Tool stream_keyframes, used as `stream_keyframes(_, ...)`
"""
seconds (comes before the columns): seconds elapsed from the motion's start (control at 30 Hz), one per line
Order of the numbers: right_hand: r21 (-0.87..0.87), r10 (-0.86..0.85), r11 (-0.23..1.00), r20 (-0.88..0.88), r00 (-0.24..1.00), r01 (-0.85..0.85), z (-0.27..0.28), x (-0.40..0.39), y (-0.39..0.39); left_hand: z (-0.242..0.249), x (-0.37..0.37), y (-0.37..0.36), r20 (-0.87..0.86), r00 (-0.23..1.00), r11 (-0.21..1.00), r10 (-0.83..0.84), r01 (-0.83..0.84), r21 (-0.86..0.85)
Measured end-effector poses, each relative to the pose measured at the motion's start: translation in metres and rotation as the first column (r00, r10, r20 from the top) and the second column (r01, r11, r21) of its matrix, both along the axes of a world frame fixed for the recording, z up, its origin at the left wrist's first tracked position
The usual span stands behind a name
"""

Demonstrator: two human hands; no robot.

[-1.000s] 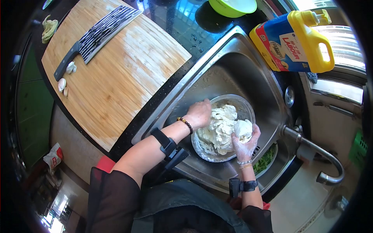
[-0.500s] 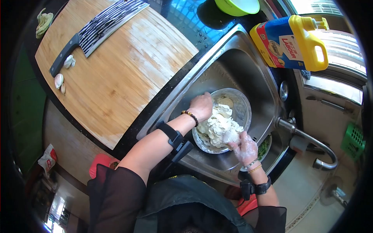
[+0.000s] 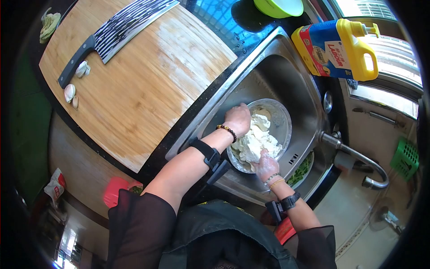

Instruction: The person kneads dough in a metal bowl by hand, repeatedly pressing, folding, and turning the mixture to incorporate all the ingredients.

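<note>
A round metal bowl (image 3: 282, 119) sits in the sink with a large, soft lump of white dough (image 3: 256, 140) in it. My left hand (image 3: 238, 119) is closed at the bowl's left rim, its fingertips mostly hidden. At the near side of the bowl, my right hand (image 3: 267, 166), coated in white, presses into the dough with its fingers curled and partly buried. Dry white residue shows on the bowl's inner wall.
A cleaver (image 3: 123, 31) and garlic cloves (image 3: 70, 93) lie on the wooden board (image 3: 134, 98) at left. Beyond the sink (image 3: 286, 58) stand a yellow detergent jug (image 3: 333, 49) and a green bowl (image 3: 280, 6). The faucet (image 3: 358, 161) is at right, near a bowl of greens (image 3: 303, 172).
My right hand has moved left and inward along the near side of the bowl, over the dough. My left hand stays at the rim. The view has shifted slightly.
</note>
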State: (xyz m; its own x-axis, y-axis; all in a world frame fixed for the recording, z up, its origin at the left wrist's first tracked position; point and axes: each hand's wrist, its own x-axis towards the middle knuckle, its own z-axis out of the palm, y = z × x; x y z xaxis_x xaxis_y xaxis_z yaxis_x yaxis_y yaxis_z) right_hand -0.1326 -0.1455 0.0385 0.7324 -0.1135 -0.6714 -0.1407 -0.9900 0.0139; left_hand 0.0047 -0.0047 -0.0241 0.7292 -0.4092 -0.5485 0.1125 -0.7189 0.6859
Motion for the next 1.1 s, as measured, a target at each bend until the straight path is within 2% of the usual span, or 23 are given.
stream_keyframes(0.07, 0.021, -0.021, 1.0, -0.013, 1.0, 0.022, -0.014, -0.002, 0.0, 0.0, -0.001, 0.0, 0.005, 1.0, 1.0, -0.005, 0.005, 0.004)
stream_keyframes(0.13, -0.034, 0.098, 0.995, 0.052, 0.994, -0.097, -0.03, -0.003, 0.001, 0.001, -0.001, 0.0, 0.013, 1.0, 1.0, -0.022, 0.022, 0.007)
stream_keyframes(0.17, -0.027, 0.087, 0.996, 0.055, 0.995, -0.086, -0.034, 0.0, 0.001, 0.002, 0.0, 0.001, 0.021, 0.999, 1.0, -0.028, 0.028, 0.005)
stream_keyframes(0.27, -0.057, 0.077, 0.995, -0.115, 0.99, -0.084, -0.034, 0.019, 0.016, -0.003, -0.001, 0.0, 0.023, 1.0, 1.0, -0.015, 0.016, -0.018)
stream_keyframes(0.4, -0.071, 0.055, 0.996, -0.06, 0.997, -0.059, -0.074, 0.015, 0.011, -0.001, 0.0, 0.0, 0.028, 1.0, 1.0, -0.01, 0.011, -0.016)
stream_keyframes(0.6, -0.074, -0.002, 0.997, -0.189, 0.982, -0.013, -0.079, 0.043, 0.035, 0.001, -0.001, 0.0, 0.02, 1.0, 1.0, -0.02, 0.02, 0.019)
stream_keyframes(0.77, 0.102, -0.218, 0.966, -0.169, 0.961, 0.237, -0.109, 0.053, 0.041, 0.003, 0.0, 0.0, 0.001, 1.0, 1.0, -0.013, 0.012, 0.023)
stream_keyframes(0.8, 0.108, -0.217, 0.966, -0.171, 0.961, 0.237, -0.116, 0.051, 0.04, 0.001, -0.002, 0.0, 0.024, 1.0, 1.0, -0.005, 0.005, 0.009)
stream_keyframes(0.87, 0.242, -0.078, 0.964, -0.131, 0.988, 0.108, -0.132, 0.048, 0.033, -0.002, -0.003, 0.0, 0.03, 0.999, 1.0, -0.011, 0.011, 0.004)
stream_keyframes(0.9, 0.241, -0.074, 0.965, -0.123, 0.99, 0.102, -0.137, 0.049, 0.031, -0.002, -0.002, 0.0, 0.041, 0.999, 1.0, -0.02, 0.021, -0.006)
stream_keyframes(0.97, 0.185, 0.041, 0.983, -0.165, 0.985, -0.01, -0.146, 0.048, 0.03, -0.001, -0.002, 0.0, 0.037, 0.999, 1.0, -0.024, 0.024, -0.001)
stream_keyframes(1.0, 0.184, 0.152, 0.975, -0.132, 0.98, -0.126, -0.156, 0.044, 0.027, 0.0, -0.001, -0.001, 0.025, 0.999, 1.0, -0.026, 0.026, 0.006)
stream_keyframes(1.03, 0.175, 0.163, 0.975, -0.119, 0.979, -0.141, -0.137, 0.05, 0.029, 0.001, 0.0, -0.001, 0.04, 0.999, 1.0, -0.013, 0.013, -0.001)
stream_keyframes(1.1, 0.209, 0.06, 0.977, -0.07, 0.996, -0.044, -0.099, 0.05, 0.033, 0.003, 0.0, 0.001, 0.024, 0.998, 0.998, -0.059, 0.058, 0.01)
